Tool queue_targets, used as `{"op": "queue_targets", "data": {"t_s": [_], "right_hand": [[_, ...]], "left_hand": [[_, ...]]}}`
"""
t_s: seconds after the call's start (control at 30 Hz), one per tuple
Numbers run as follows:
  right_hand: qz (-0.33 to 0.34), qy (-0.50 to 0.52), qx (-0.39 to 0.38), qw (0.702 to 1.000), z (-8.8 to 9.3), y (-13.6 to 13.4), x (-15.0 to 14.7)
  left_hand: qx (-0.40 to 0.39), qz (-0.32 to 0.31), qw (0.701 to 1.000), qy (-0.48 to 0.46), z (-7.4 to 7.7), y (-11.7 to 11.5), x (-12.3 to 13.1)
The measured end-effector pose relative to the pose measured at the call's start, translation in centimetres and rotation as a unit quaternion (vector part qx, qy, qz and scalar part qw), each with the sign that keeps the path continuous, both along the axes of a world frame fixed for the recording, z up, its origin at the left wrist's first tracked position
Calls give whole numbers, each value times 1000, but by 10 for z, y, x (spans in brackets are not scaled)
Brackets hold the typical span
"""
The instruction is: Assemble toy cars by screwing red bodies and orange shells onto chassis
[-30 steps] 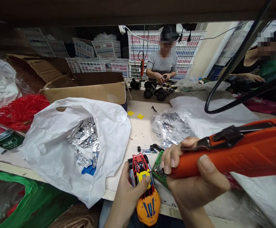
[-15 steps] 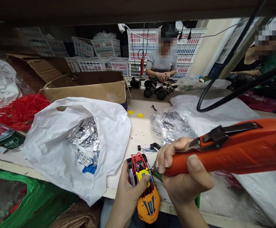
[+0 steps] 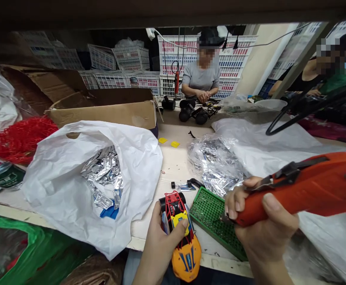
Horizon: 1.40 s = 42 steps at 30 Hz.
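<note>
My left hand (image 3: 165, 235) is closed around a toy car (image 3: 187, 255) with an orange hood, a red cage and black wheels. Its thumb presses on a yellow plate (image 3: 180, 219) on top of the car. In my right hand (image 3: 259, 213) is an orange electric screwdriver (image 3: 312, 184), tip pointing left. The tip is over a green perforated tray (image 3: 204, 198) holding many small screws; whether it touches a screw I cannot make out. Just beyond the car lies a small part with a black end (image 3: 180, 185).
A white bag (image 3: 137, 158) of shiny silver pieces lies open on the left, a clear bag (image 3: 217, 158) of similar pieces at centre right. Behind stands a cardboard box (image 3: 107, 114). A black cable (image 3: 294, 114) hangs at right. A co-worker (image 3: 202, 75) sits across the table.
My right hand has moved the screwdriver rightward, away from the toy car and over the green tray, which is now largely visible. My left hand still holds the car in nearly the same place.
</note>
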State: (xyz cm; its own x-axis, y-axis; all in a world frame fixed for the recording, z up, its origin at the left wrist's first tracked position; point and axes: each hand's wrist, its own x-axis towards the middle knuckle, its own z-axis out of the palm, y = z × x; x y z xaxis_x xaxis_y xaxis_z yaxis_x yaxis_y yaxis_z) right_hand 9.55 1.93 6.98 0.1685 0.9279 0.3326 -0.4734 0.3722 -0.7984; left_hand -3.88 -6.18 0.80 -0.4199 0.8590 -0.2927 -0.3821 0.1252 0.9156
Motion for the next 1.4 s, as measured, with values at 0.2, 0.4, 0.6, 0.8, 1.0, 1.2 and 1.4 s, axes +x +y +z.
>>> {"op": "queue_targets", "data": {"t_s": [0.2, 0.4, 0.6, 0.8, 1.0, 1.2, 1.4], "right_hand": [[-14, -34, -2, 999, -17, -4, 5], [-6, -30, -9, 999, -19, -8, 4], [-14, -25, -15, 999, -18, -9, 2], [-15, 14, 4, 1000, 9, -16, 3], [78, 93, 40, 992, 30, -25, -20], [65, 93, 89, 990, 23, -29, -61], [59, 29, 95, 993, 21, -33, -58]], "left_hand": [[-6, 10, 1000, -16, 2, 0, 2], [-11, 18, 1000, -11, 3, 0, 3], [-9, 19, 1000, -12, 1, 0, 2], [-3, 11, 1000, -8, 2, 0, 2], [20, -4, 1000, 12, -3, 0, -1], [63, -43, 997, 26, -17, 5, -8], [63, -20, 996, 61, -17, 5, -3]]}}
